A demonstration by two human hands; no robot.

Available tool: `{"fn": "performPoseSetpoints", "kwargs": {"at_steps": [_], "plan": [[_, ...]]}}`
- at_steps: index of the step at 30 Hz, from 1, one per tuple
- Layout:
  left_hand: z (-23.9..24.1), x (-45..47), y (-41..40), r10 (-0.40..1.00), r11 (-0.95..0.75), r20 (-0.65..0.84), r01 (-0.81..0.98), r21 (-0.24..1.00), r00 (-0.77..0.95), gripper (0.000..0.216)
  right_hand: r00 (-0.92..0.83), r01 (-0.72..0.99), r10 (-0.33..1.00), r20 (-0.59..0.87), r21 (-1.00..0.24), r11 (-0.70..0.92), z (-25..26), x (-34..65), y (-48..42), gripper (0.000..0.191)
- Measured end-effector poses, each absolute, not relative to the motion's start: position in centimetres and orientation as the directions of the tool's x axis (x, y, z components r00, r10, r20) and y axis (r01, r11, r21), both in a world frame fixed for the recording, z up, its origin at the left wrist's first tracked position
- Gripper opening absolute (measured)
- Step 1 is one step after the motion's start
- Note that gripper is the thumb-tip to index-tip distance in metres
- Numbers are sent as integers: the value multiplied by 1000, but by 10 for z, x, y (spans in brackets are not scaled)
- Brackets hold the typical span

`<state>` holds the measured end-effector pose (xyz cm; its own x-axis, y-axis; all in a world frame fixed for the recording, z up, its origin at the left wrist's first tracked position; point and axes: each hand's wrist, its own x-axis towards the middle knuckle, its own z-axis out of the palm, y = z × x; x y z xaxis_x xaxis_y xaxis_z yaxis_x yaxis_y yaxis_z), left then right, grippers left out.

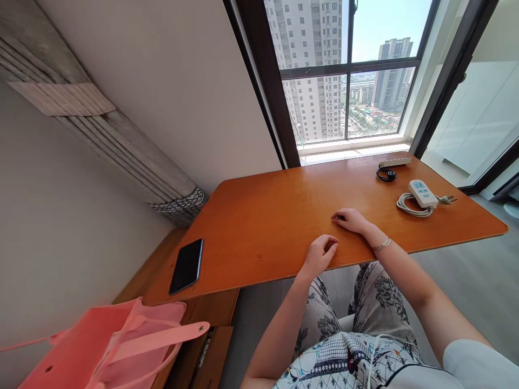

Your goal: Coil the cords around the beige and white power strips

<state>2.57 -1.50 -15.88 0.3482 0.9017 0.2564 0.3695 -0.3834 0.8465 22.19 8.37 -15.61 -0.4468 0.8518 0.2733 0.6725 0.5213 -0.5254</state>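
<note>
My left hand (320,255) rests at the front edge of the orange-brown wooden table (259,221). Its fingers bend loosely, with a gap between thumb and forefinger, and nothing shows in it. My right hand (351,220) lies farther in on the tabletop, a bracelet (382,244) round its wrist. Those fingers are relaxed and slightly bent, the thumb apart from them, holding nothing visible. To the right of it are a white power strip (423,193) with a coiled cable and plug (447,200), and behind that a longer strip (395,162) with a black plug (391,173).
A black tablet (186,266) lies near the table's left end. Below it hangs or stands a pink bag (117,340) with a strap. A gathered grey curtain (133,146) runs along the left wall. Beyond the table is a window (348,70) with tall buildings outside.
</note>
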Motion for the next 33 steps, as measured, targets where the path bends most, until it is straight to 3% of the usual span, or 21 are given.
{"fn": "performPoseSetpoints", "kwargs": {"at_steps": [33], "plan": [[-155, 25, -17, 894, -399, 256, 397, 826, 367, 13, -458, 673, 845, 277, -513, 533, -152, 220, 80, 12]]}}
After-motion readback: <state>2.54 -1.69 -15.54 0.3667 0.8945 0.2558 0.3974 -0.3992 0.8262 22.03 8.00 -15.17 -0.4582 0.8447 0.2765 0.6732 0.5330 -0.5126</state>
